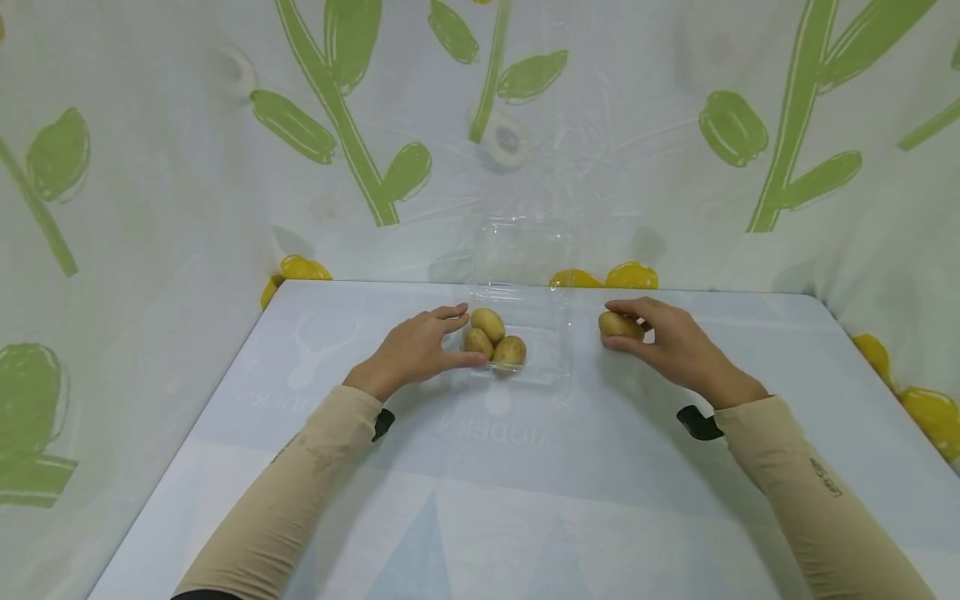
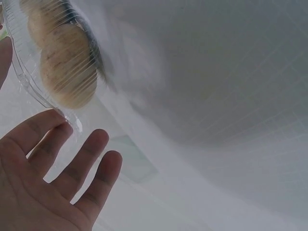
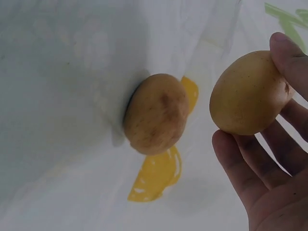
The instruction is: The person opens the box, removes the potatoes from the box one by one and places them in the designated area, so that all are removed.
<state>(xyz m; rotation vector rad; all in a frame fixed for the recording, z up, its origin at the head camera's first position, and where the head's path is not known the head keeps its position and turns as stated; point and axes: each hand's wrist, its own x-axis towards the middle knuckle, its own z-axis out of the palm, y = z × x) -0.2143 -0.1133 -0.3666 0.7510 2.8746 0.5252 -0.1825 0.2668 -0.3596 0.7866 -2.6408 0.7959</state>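
Clear plastic tray (image 1: 551, 367): it is sitting mid-table with three potatoes (image 1: 495, 337) in its near-left part; I am steadying its left edge.
Left hand (image 1: 416, 350): my fingers (image 2: 91, 159) are lying straight and spread, touching the rim, gripping nothing. I am judging that a light press is enough; a harder one could buckle the thin wall.
Right hand (image 1: 671, 337): I am pinching one potato (image 1: 619, 325) between thumb and curled fingers, just right of the tray, low over the table (image 1: 525, 500).
Second loose potato (image 3: 156, 113): it is showing only in the right wrist view, near my held one; I cannot tell what it is resting on.
Doing it well: I am thinking the held potato should go over the rim and into the free right part, set down rather than dropped.
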